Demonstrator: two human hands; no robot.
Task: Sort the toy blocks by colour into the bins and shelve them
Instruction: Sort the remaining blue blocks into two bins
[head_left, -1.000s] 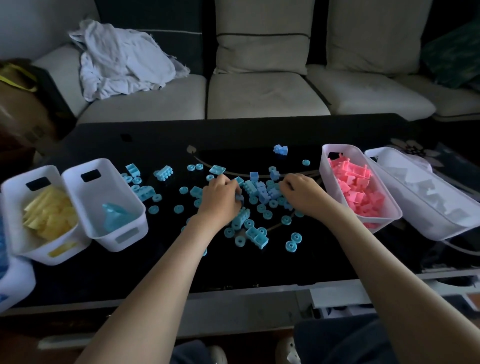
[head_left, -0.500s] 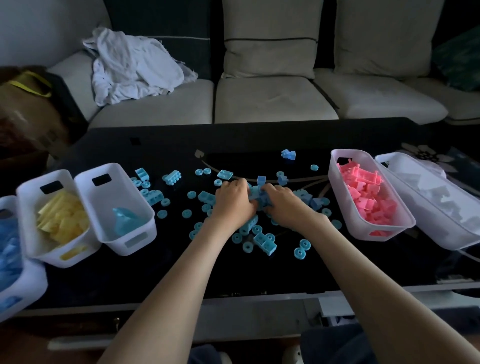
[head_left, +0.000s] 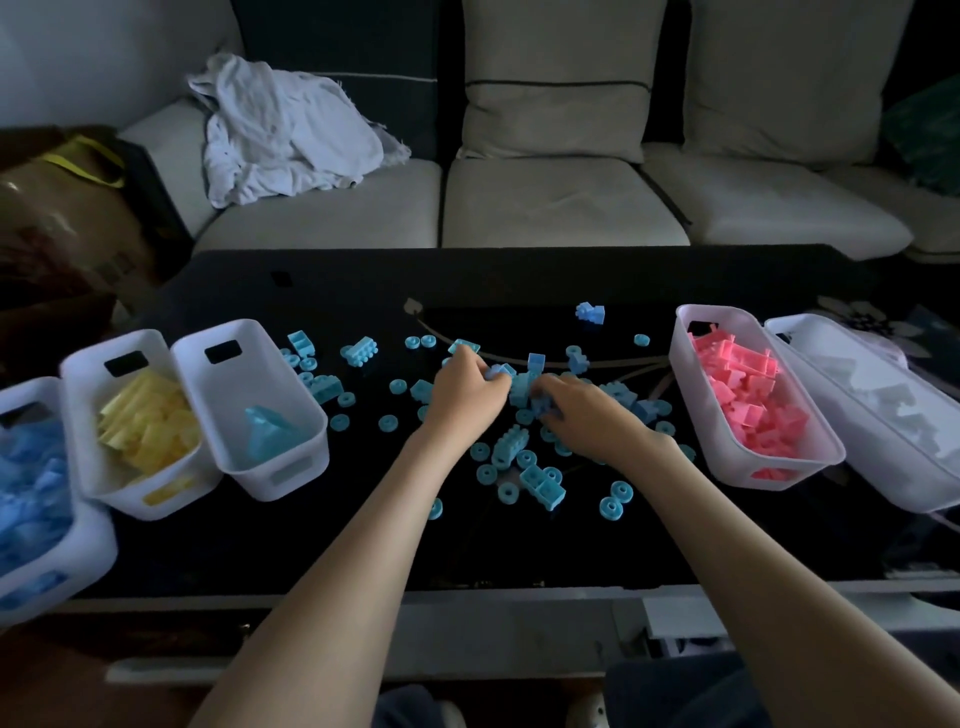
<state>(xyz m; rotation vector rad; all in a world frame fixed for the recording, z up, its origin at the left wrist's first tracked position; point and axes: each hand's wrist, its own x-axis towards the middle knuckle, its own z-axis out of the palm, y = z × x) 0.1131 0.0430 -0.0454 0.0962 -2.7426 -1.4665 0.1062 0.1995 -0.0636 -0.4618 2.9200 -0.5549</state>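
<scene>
The fingers (head_left: 488, 383) of the left hand (head_left: 465, 395) are curled in around the left side of a clump of light-blue blocks (head_left: 521, 389). The fingers (head_left: 555, 388) of the right hand (head_left: 589, 413) are curled over its right side. Both hands grip the same clump between them, knuckles up, near the middle of the black worktop (head_left: 311, 545). A cube-like block (head_left: 535, 360) stands up at twelve o'clock from the clump.

Loose light-blue pieces lie all round the hands. At six o'clock, between the forearms, are a studded brick (head_left: 509, 446) and a hollow brick (head_left: 543, 486), with rings (head_left: 613, 506) at five o'clock. A studded piece (head_left: 359, 351) lies at ten o'clock, and a lone block (head_left: 590, 314) sits further back at one o'clock.

At nine o'clock from the hands stands a white bin (head_left: 280, 475) holding a single light-blue piece (head_left: 265, 431). Its left rim touches a second bin (head_left: 117, 345) of yellow blocks (head_left: 145, 421). At eight o'clock, cut by the edge of the view, is a third bin (head_left: 93, 551) of blue blocks (head_left: 31, 493). At three o'clock a bin (head_left: 680, 358) holds pink blocks (head_left: 748, 400). Against its far side lies a last bin (head_left: 904, 493) of white blocks (head_left: 883, 410).

Past the worktop at twelve o'clock runs a pale sofa (head_left: 550, 202), with a crumpled white cloth (head_left: 280, 130) on its seat at eleven o'clock. A brown bag (head_left: 57, 223) with a yellow strap stands at ten o'clock, off the worktop's left end.
</scene>
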